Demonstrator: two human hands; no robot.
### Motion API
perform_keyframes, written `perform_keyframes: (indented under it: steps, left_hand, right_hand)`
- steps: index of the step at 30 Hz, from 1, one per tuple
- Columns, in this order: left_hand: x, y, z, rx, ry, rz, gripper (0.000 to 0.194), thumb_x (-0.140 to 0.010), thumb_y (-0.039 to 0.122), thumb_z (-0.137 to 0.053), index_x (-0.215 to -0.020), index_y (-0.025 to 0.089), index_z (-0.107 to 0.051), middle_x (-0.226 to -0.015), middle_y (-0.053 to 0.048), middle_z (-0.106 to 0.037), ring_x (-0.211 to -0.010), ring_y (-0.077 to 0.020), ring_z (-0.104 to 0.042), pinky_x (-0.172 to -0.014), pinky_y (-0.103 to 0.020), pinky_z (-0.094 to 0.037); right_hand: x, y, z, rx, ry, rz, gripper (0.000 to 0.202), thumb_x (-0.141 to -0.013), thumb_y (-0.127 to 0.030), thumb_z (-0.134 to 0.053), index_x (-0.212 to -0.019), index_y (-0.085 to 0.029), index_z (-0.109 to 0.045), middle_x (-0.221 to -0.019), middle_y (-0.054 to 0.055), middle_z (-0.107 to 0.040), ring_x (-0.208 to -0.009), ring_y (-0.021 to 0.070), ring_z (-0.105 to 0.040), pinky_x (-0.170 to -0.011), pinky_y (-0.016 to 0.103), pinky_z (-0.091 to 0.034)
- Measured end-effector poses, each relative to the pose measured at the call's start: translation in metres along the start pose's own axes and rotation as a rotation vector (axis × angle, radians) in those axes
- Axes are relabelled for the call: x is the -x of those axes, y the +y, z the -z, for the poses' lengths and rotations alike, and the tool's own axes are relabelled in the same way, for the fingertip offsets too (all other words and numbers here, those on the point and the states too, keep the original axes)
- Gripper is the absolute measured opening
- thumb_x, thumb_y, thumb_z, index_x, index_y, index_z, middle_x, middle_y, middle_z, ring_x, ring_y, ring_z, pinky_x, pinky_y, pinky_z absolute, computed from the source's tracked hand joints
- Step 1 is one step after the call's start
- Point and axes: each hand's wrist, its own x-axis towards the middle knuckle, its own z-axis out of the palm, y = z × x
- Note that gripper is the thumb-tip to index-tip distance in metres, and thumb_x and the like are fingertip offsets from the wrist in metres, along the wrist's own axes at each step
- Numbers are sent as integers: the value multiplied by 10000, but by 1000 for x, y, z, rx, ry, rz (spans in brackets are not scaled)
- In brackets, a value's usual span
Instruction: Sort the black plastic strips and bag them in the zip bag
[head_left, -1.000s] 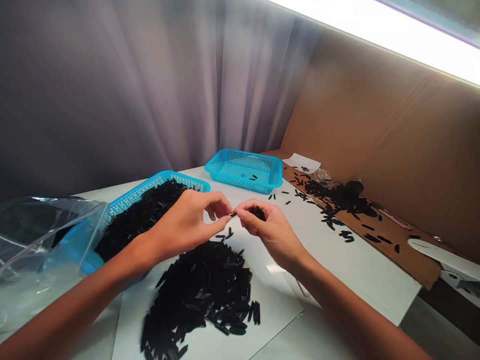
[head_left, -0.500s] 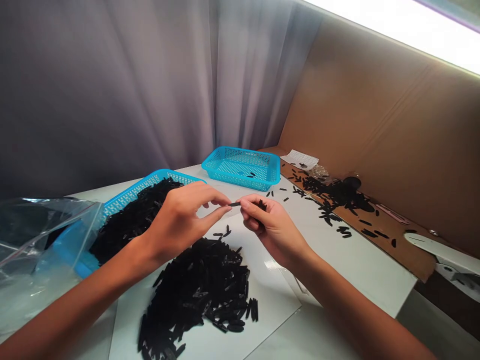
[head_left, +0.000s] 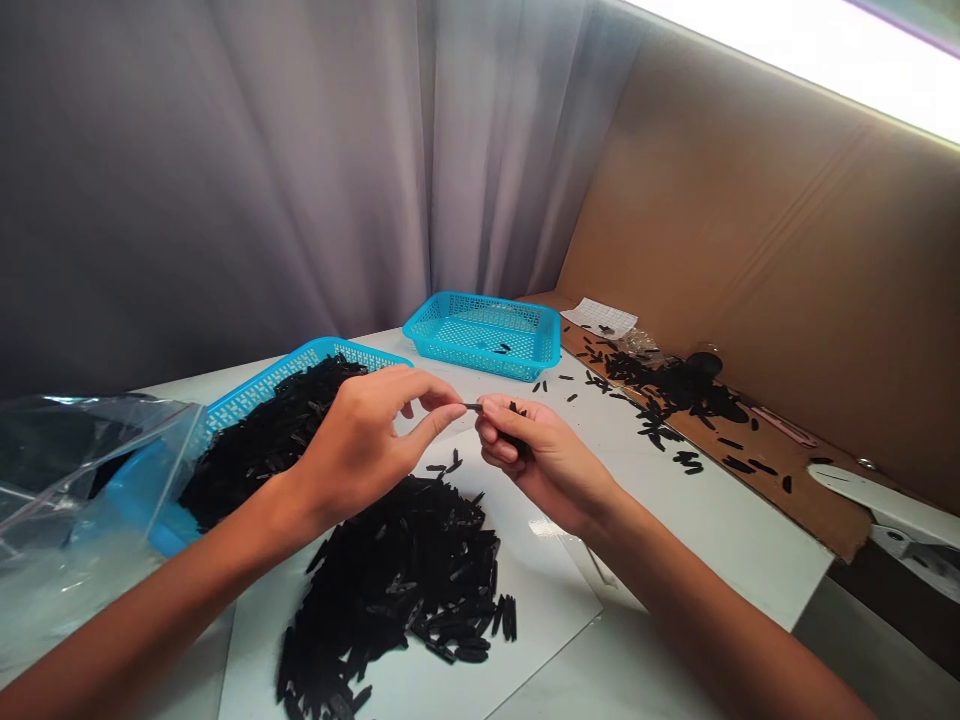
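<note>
Between my two hands is a small, thin black piece [head_left: 473, 407]. The thumb and fingertips of my left hand [head_left: 382, 425] pinch its left end. My right hand [head_left: 544, 445] grips the other end with thumb and forefinger, and more black pieces are tucked in its curled fingers. Below the hands a big heap of black pieces [head_left: 405, 580] lies on a white board [head_left: 544, 650]. Behind my left hand stands a blue basket [head_left: 322, 347] full of the same black pieces.
A second blue basket [head_left: 480, 360] with a few pieces inside stands farther back. Loose black pieces [head_left: 675, 390] are scattered at the right on cardboard [head_left: 832, 515], near a paper sheet [head_left: 600, 318]. A clear plastic bag [head_left: 90, 480] lies at the left.
The fingers of my right hand have shifted slightly, showing more of the black pieces in them. The piece between the hands shows less of its length. The heap and baskets look the same.
</note>
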Motion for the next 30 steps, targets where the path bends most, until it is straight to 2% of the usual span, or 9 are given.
perform_keyframes:
  steps: [8, 12, 15, 17, 19, 21, 23, 27, 30]
  left_hand:
    - [-4, 4, 1, 198, -157, 236, 204, -972, 297, -605, -829, 216, -726, -796, 44, -745, -746, -119, -653, -665, -233, -466]
    - [-5, 3, 0, 200, -183, 256, 212, -970, 327, -602, -832, 220, -721, -793, 38, -737, -730, -126, -643, -626, -238, -448]
    - [-6, -8, 7, 29, -174, 236, 191, -964, 330, -599, -851, 232, -717, -808, 25, -740, -707, -146, -632, -597, -262, -424]
    - [-7, -19, 17, -207, -119, 255, 159, -945, 338, -617, -877, 234, -715, -794, 2, -737, -682, -174, -621, -577, -288, -393]
    - [-9, -28, 27, -415, -54, 296, 145, -918, 359, -650, -943, 228, -709, -775, -18, -724, -648, -194, -602, -543, -299, -342]
    - [-10, -31, 32, -408, -53, 299, 205, -913, 374, -664, -1048, 223, -695, -834, -24, -721, -673, -193, -609, -569, -294, -375]
    - [-9, -25, 28, -240, -99, 232, 233, -912, 381, -677, -1085, 225, -687, -881, -17, -710, -728, -186, -623, -629, -292, -433]
    - [-1, -3, 5, -46, -324, 17, 146, -952, 325, -639, -1051, 238, -702, -975, -10, -685, -875, -181, -626, -742, -306, -453]
    - [4, 5, -9, 3, -400, 32, 139, -947, 253, -635, -1057, 247, -719, -934, 5, -688, -857, -174, -619, -753, -315, -446]
  right_hand:
    - [1, 1, 0, 48, -4, 18, 364, -871, -440, -735, -708, -163, -564, -712, -25, -491, -575, 80, -316, -565, 285, -208]
    - [2, 1, -1, 50, 1, 24, 358, -856, -426, -750, -697, -163, -567, -708, -26, -500, -573, 78, -322, -565, 286, -208]
    - [2, 1, -1, 31, 29, 7, 297, -842, -413, -761, -754, -162, -630, -716, -22, -517, -576, 83, -332, -561, 287, -209]
    - [2, 1, -1, 0, 53, -17, 267, -847, -421, -749, -866, -160, -700, -721, -17, -525, -582, 90, -339, -562, 286, -216]
    - [2, 2, 0, -37, 59, -45, 318, -870, -456, -717, -978, -157, -740, -720, -10, -528, -589, 99, -348, -569, 286, -226]
    - [2, 2, 0, -57, 50, -81, 386, -896, -510, -671, -1025, -156, -754, -729, 4, -538, -597, 108, -363, -581, 288, -241]
    - [2, 2, -1, -55, 20, -120, 446, -915, -573, -621, -1044, -166, -753, -753, 18, -559, -598, 117, -373, -594, 295, -265]
    - [3, 5, -4, -12, -74, -143, 523, -902, -681, -575, -944, -183, -726, -770, 18, -530, -619, 127, -385, -602, 295, -298]
    - [3, 9, -5, 39, -108, -156, 554, -880, -722, -576, -828, -178, -671, -801, 7, -480, -633, 118, -379, -583, 279, -281]
